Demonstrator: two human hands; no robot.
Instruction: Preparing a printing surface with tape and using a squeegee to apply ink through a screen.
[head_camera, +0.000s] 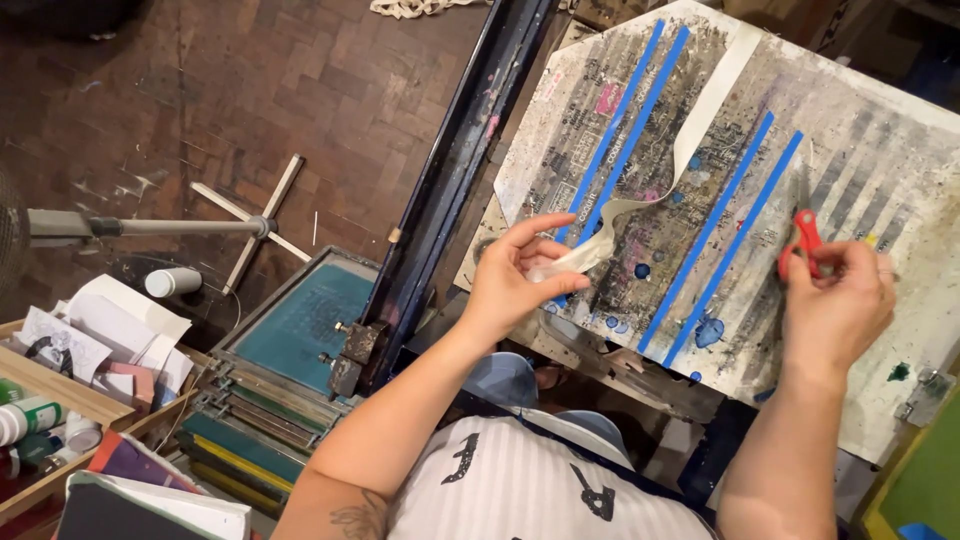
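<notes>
- Left hand (515, 275) pinches cream tape strip (690, 150), peeled toward 1 o'clock across platen (890, 170).
- Right hand (838, 300) grips red scissors (803, 240) at 3 o'clock.
- Risk: slack strip may refold, sticking to itself.

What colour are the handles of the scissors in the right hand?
Red, on the metal-bladed scissors in the right hand; head view.

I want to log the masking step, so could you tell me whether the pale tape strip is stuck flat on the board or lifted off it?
Partly lifted: the pale tape strip lies flat at the top of the board, but its lower end curls up into the left hand.
</notes>
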